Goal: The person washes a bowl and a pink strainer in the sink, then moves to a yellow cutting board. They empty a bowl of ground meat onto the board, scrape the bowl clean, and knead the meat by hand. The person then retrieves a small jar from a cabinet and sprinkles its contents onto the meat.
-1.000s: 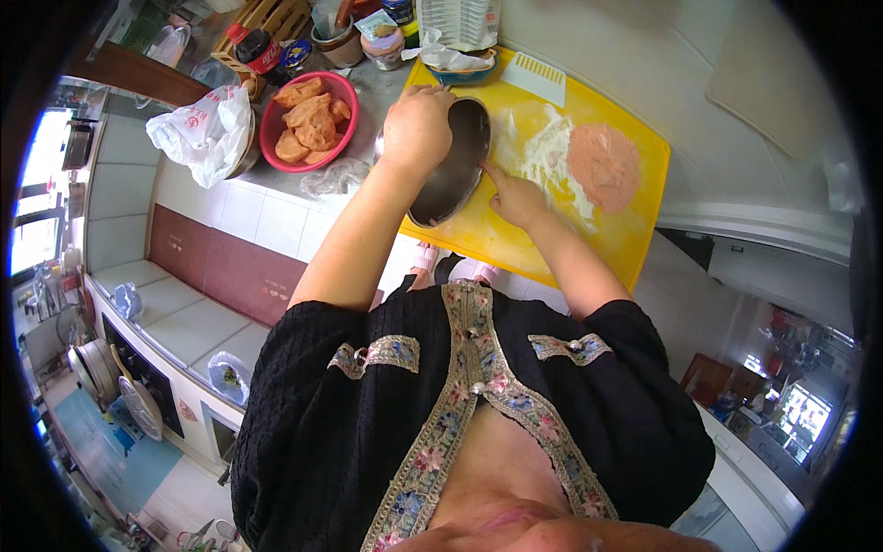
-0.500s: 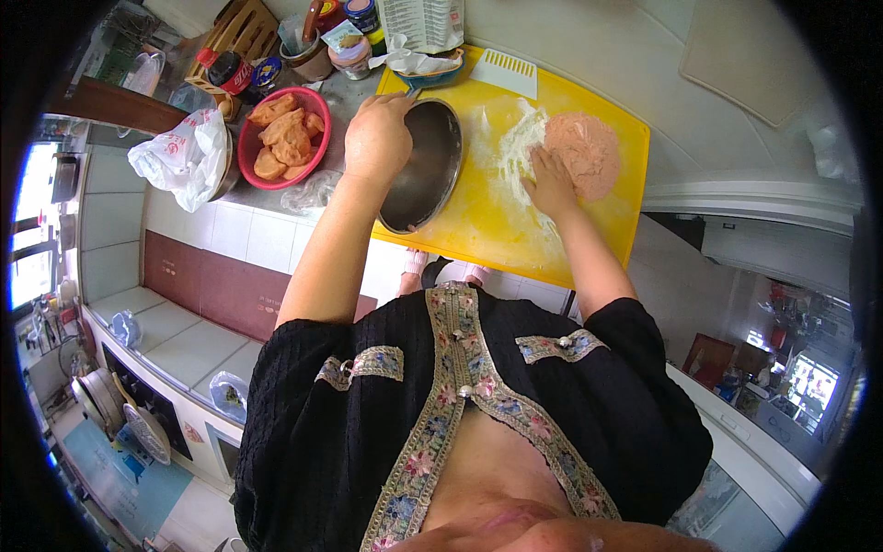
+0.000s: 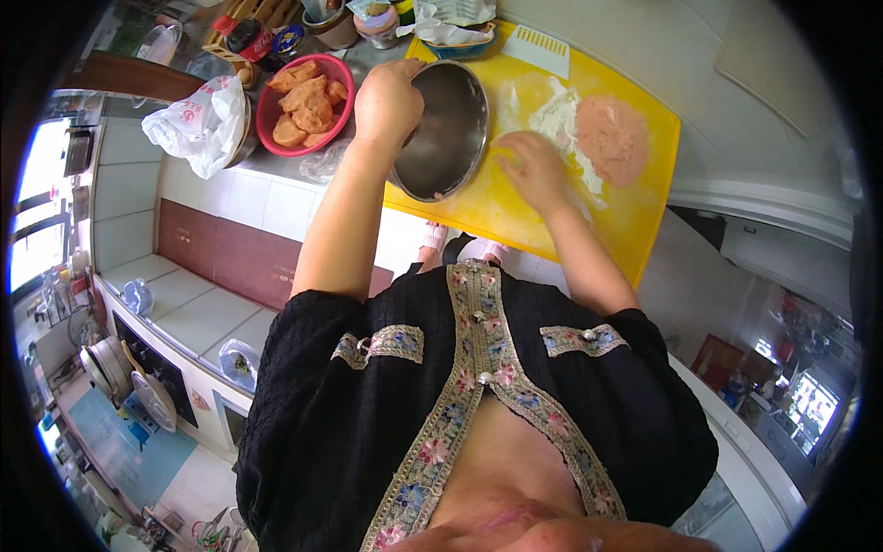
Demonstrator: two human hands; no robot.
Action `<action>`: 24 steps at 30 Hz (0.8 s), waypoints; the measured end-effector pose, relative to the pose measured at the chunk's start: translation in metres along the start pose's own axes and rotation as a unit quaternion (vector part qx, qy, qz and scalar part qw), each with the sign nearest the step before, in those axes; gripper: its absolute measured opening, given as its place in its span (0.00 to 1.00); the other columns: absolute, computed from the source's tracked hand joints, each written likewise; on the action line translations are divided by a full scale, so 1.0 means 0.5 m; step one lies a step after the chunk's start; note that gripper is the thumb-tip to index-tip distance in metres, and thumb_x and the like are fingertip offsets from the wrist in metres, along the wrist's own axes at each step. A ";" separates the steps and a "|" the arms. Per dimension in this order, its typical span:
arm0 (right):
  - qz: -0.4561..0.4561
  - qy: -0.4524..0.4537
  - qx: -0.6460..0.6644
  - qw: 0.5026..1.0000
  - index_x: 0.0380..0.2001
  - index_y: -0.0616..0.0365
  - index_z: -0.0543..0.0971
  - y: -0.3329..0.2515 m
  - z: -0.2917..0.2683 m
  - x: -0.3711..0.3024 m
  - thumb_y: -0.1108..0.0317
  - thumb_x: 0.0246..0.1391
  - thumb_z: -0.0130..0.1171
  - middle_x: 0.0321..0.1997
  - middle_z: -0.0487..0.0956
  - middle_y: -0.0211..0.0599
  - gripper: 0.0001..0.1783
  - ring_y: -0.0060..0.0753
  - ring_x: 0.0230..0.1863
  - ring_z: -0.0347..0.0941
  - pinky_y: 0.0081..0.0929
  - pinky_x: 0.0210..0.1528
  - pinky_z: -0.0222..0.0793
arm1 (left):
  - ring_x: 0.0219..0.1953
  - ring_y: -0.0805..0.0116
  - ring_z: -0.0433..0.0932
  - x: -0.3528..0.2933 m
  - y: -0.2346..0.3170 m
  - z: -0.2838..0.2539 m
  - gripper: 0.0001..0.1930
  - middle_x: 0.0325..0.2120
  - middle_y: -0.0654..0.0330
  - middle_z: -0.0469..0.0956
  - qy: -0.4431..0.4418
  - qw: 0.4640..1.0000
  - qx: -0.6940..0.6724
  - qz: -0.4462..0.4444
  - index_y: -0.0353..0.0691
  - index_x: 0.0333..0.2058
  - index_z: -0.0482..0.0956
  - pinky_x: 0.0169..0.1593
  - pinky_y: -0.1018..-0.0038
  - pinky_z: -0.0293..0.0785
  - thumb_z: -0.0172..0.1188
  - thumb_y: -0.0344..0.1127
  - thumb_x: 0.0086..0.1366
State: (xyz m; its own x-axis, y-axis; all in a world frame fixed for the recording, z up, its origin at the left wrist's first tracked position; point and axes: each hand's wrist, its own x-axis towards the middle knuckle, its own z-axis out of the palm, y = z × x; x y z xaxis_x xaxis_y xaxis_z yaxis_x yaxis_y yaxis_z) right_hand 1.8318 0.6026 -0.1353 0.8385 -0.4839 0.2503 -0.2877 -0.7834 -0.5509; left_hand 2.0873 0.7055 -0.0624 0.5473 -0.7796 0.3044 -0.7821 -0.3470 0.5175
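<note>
My left hand (image 3: 389, 103) is closed on the rim of a steel bowl (image 3: 451, 138), which is tilted with its hollow toward the right. Bare steel shows inside the bowl. My right hand (image 3: 533, 170) hovers over the yellow board (image 3: 543, 235), just right of the bowl, fingers loosely bent and apart from the thumb, with nothing seen in it. Beyond that hand lies a streak of white powder like flour (image 3: 556, 115). Touching it on the right is a flattened, round pinkish mass (image 3: 612, 143); whether it is dough or minced meat I cannot tell.
A pink bowl of orange-pink lumps (image 3: 345, 69) stands left of my left arm, near a white plastic bag (image 3: 198, 129) and a dark soda bottle (image 3: 248, 41). A white toothed scraper (image 3: 538, 51) lies at the board's far edge, beside a blue dish (image 3: 460, 46).
My right hand has left the powder and pinkish mass and moved left toward the steel bowl. My left hand stays on the rim. The whole view has shifted slightly.
</note>
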 end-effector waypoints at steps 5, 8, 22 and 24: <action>-0.058 -0.099 0.166 0.979 0.42 0.54 0.84 -0.088 0.053 0.038 0.65 0.52 0.67 0.48 0.82 0.38 0.14 0.46 0.53 0.75 0.39 0.58 0.70 | 0.52 0.49 0.79 0.008 0.012 0.000 0.22 0.46 0.51 0.83 0.049 0.997 -0.062 -0.007 0.41 0.47 0.85 0.57 0.60 0.75 0.53 0.23 0.54; -0.103 -0.215 0.125 0.963 0.40 0.57 0.83 -0.045 0.062 0.068 0.65 0.53 0.65 0.45 0.82 0.37 0.12 0.44 0.51 0.76 0.37 0.56 0.71 | 0.53 0.50 0.78 0.006 0.009 0.019 0.22 0.47 0.52 0.83 0.085 0.993 -0.079 0.008 0.41 0.47 0.85 0.58 0.61 0.74 0.53 0.23 0.54; 0.269 -0.025 0.497 0.825 0.44 0.63 0.80 0.062 0.112 -0.044 0.74 0.58 0.67 0.43 0.84 0.34 0.11 0.24 0.43 0.79 0.23 0.48 0.74 | 0.52 0.48 0.79 0.000 -0.019 0.017 0.25 0.47 0.48 0.83 0.086 0.982 -0.133 -0.103 0.44 0.50 0.85 0.58 0.61 0.74 0.53 0.23 0.52; 0.276 -0.001 0.569 0.775 0.44 0.63 0.79 0.033 0.137 -0.049 0.76 0.58 0.66 0.43 0.83 0.34 0.11 0.23 0.43 0.79 0.22 0.48 0.74 | 0.49 0.53 0.82 -0.001 -0.026 0.017 0.26 0.45 0.49 0.84 0.093 0.984 -0.116 -0.095 0.43 0.51 0.84 0.55 0.66 0.75 0.51 0.22 0.53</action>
State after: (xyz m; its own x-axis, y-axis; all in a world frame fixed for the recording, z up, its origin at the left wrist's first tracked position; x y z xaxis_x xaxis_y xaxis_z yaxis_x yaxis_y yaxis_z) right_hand 1.8380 0.6283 -0.2049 0.7349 -0.6206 -0.2736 -0.0098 0.3936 -0.9192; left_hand 2.0945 0.7056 -0.0761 0.7389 -0.5960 0.3143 -0.5834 -0.3324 0.7411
